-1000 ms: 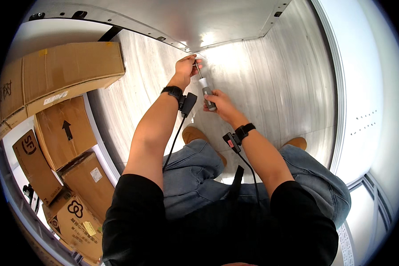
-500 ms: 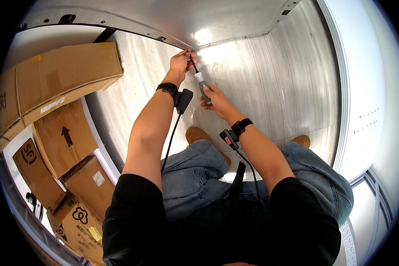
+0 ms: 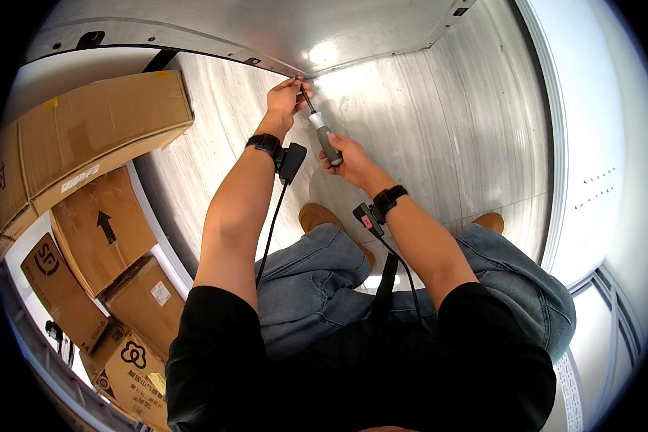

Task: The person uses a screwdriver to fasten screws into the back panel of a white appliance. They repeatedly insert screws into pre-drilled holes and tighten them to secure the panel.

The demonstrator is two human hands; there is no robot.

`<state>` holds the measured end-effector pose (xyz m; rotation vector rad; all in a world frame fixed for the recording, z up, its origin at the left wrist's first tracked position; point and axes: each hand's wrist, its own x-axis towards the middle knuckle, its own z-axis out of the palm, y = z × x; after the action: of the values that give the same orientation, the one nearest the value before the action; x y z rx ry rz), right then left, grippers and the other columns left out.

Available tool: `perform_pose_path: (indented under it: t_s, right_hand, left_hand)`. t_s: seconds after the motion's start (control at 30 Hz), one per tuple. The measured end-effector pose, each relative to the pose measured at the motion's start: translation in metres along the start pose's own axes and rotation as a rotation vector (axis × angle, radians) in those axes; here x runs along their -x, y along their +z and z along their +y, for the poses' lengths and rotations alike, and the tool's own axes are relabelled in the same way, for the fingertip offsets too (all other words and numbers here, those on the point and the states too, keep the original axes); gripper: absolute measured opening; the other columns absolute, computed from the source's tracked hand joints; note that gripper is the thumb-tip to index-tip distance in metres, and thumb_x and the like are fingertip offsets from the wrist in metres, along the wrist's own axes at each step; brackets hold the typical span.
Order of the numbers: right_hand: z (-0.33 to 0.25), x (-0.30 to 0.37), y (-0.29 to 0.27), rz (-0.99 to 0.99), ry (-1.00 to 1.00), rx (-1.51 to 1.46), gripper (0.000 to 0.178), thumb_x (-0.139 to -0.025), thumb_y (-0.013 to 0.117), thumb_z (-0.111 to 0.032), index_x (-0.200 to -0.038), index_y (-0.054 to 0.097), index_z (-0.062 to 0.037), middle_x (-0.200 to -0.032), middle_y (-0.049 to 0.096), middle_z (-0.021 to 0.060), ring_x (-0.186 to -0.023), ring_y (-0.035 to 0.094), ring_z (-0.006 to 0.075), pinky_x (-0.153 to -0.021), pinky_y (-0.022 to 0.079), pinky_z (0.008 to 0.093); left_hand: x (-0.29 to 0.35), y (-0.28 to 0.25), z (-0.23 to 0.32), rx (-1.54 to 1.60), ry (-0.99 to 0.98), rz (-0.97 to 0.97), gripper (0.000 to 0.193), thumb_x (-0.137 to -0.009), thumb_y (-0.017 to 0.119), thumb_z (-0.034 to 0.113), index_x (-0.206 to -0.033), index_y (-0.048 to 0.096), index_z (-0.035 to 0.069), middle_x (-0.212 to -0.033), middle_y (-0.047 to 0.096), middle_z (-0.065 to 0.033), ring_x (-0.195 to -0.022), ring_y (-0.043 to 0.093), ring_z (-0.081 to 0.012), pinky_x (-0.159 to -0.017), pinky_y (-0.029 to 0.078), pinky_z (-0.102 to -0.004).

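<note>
A screwdriver (image 3: 321, 134) with a grey handle, a pale collar and a dark shaft slants up and left toward the lower edge of a metal panel (image 3: 237, 29). My right hand (image 3: 350, 161) is wrapped round the handle's lower part. At the far end, my left hand (image 3: 284, 101) has its thumb and forefinger closed by the screwdriver's tip, right at the panel's edge. Its other fingers curl beside the shaft. What lies between those fingertips is too small to make out.
Cardboard boxes (image 3: 108, 129) are stacked on a shelf at the left. On the right stands a white panel (image 3: 590, 144) with a ribbed edge. Below the metal panel spreads a pale wood-look floor (image 3: 410, 137). Cables (image 3: 271, 230) run from devices on both wrists.
Both hands and the screwdriver appear slightly further left and up in the picture. The panel and boxes have shifted a little too, as the view moved. Both grips look the same.
</note>
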<state>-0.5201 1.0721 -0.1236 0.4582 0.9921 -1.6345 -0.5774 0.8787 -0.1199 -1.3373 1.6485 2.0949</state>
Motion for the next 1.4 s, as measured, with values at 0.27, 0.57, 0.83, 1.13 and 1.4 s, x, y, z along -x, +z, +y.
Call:
perform_pose_path:
  t_s: [0.27, 0.57, 0.83, 1.13, 1.4]
  right_hand:
    - [0.001, -0.007, -0.009, -0.227, 0.074, -0.269, 0.031, -0.098, 0.043, -0.032, -0.114, 0.053, -0.0071, -0.079, 0.056, 0.0062, -0.064, 0.054, 0.0170, -0.058, 0.045, 0.0311]
    - [0.002, -0.025, 0.006, 0.129, -0.051, 0.304, 0.038, -0.086, 0.065, -0.023, -0.109, 0.049, 0.0027, -0.090, 0.058, 0.0113, -0.076, 0.059, 0.0208, -0.069, 0.051, 0.0326]
    - [0.006, -0.037, 0.008, 0.381, -0.263, 0.876, 0.051, -0.073, 0.076, -0.020, -0.108, 0.047, 0.0055, -0.097, 0.058, 0.0193, -0.085, 0.062, 0.0244, -0.062, 0.052, 0.0350]
    - [-0.004, -0.034, -0.010, 0.122, -0.032, 0.389, 0.053, -0.075, 0.067, -0.007, -0.122, 0.044, -0.0001, -0.106, 0.056, 0.0151, -0.087, 0.061, 0.0244, -0.066, 0.055, 0.0369]
    - [0.000, -0.033, -0.012, 0.100, -0.159, 0.615, 0.050, -0.073, 0.075, -0.016, -0.112, 0.051, 0.0020, -0.102, 0.060, 0.0162, -0.087, 0.062, 0.0248, -0.071, 0.053, 0.0367]
  left_hand:
    - [0.003, 0.002, 0.003, -0.001, -0.009, -0.016, 0.018, -0.095, 0.050, 0.013, -0.110, 0.060, 0.011, -0.096, 0.066, -0.0011, -0.081, 0.062, -0.0128, -0.066, 0.046, -0.0248]
    - [0.001, 0.007, -0.002, -0.115, 0.036, 0.063, 0.019, -0.086, 0.067, 0.018, -0.104, 0.062, 0.012, -0.086, 0.063, 0.0015, -0.074, 0.060, -0.0113, -0.065, 0.047, -0.0256]
    - [-0.008, 0.010, -0.005, -0.230, 0.112, 0.121, 0.021, -0.086, 0.067, 0.013, -0.105, 0.062, 0.006, -0.078, 0.063, -0.0021, -0.063, 0.059, -0.0115, -0.057, 0.048, -0.0255]
    - [-0.011, 0.017, 0.004, -0.167, 0.081, 0.052, 0.015, -0.093, 0.052, 0.004, -0.106, 0.059, 0.003, -0.087, 0.066, -0.0068, -0.068, 0.063, -0.0146, -0.061, 0.052, -0.0271]
    - [-0.011, 0.018, -0.001, -0.079, 0.098, 0.041, 0.016, -0.090, 0.056, 0.006, -0.105, 0.061, 0.003, -0.090, 0.065, -0.0080, -0.068, 0.061, -0.0143, -0.060, 0.052, -0.0267]
